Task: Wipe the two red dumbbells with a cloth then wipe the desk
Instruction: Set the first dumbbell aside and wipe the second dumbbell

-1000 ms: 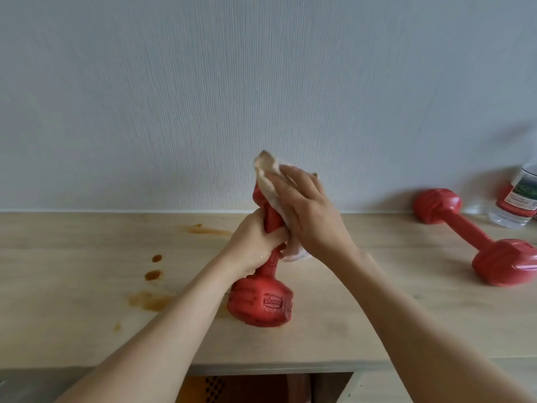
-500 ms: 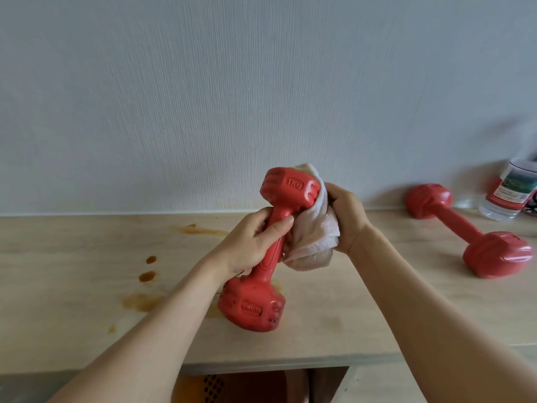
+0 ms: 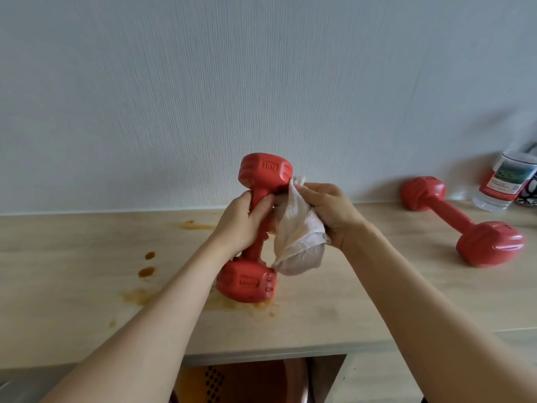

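A red dumbbell (image 3: 263,174) stands nearly upright in the middle of the wooden desk (image 3: 334,312), its lower head on the desk top. My left hand (image 3: 241,222) grips its handle. My right hand (image 3: 331,213) holds a bunched white cloth (image 3: 296,237) against the handle's right side, just under the upper head. The second red dumbbell (image 3: 465,222) lies on its side at the desk's far right, touched by neither hand.
Brown stains (image 3: 146,271) spot the desk left of the held dumbbell and smear around its base. A plastic bottle (image 3: 504,181) with a red label stands by the wall at far right. Below the desk's front edge an orange object (image 3: 209,379) shows.
My right hand with the cloth came off the top head, which now shows bare, and moved down its right side to the handle. The dumbbell stands straighter than half a second ago.
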`<act>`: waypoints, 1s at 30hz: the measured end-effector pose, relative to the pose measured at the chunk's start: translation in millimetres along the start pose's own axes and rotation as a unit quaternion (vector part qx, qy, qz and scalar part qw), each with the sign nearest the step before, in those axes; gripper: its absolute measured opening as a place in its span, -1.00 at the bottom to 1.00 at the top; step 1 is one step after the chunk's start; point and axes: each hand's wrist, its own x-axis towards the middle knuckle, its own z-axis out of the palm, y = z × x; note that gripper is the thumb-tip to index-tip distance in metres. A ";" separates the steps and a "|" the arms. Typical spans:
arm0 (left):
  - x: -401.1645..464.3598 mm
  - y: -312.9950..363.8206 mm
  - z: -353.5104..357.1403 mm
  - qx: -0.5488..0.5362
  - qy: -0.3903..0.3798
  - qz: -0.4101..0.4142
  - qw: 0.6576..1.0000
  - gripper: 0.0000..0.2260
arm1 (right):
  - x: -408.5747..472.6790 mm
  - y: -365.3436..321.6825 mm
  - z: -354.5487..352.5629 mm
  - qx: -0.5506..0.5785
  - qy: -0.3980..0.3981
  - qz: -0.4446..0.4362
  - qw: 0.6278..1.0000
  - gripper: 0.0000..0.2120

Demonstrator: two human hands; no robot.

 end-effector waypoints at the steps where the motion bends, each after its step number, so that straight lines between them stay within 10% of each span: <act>1: -0.3 -0.3 -0.5 0.002 0.004 0.000 1.000 -0.77 | -1.8 -1.8 -1.8 -0.001 -0.010 0.000 1.000 -0.73; 11: -9.1 10.0 -9.8 -0.189 -0.010 -0.053 0.981 -0.91 | -14.3 -14.0 -22.2 -0.149 -0.005 0.043 0.988 -0.73; 21: -14.5 34.3 14.0 -0.356 -0.002 -0.043 0.934 -0.96 | -26.6 -6.7 24.4 -0.657 0.010 -0.006 0.754 -0.54; 30: -14.4 38.3 12.9 -0.355 -0.109 -0.004 0.928 -0.84 | -18.5 7.0 3.1 -0.637 0.126 -0.070 0.758 -0.71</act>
